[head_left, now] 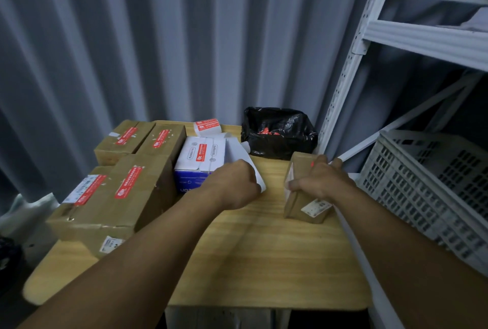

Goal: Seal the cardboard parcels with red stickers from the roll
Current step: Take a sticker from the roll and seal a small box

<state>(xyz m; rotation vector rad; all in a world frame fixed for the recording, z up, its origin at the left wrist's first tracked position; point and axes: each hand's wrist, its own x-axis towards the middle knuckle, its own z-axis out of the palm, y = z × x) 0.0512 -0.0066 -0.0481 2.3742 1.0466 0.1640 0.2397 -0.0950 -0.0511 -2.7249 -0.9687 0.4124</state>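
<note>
The small cardboard parcel (298,204) you are working on sits at about 3 o'clock on the wooden table (264,262). Your right hand (320,182) clamps it from above, fingers curled over its top and thumb against its left side. A speck of red shows at one fingertip. The white shipping label (315,207) on its near face is too blurred to read. Your left hand (232,183), at the table's centre, is fisted around a white backing strip (239,151) that runs back to the sticker roll (207,126) at 12 o'clock. The roll's top sticker is red with white print too small to make out. Just left of the strip stands a white and blue box (200,157) with a red sticker across its lid; the letters on its blue side are partly hidden. From 9 to 11 o'clock lie brown parcels (126,191), each already bearing a red sticker. A black bag (277,133) holding red scraps sits at 1 o'clock. A grey plastic crate (427,183) stands off the table at 3 o'clock.
</note>
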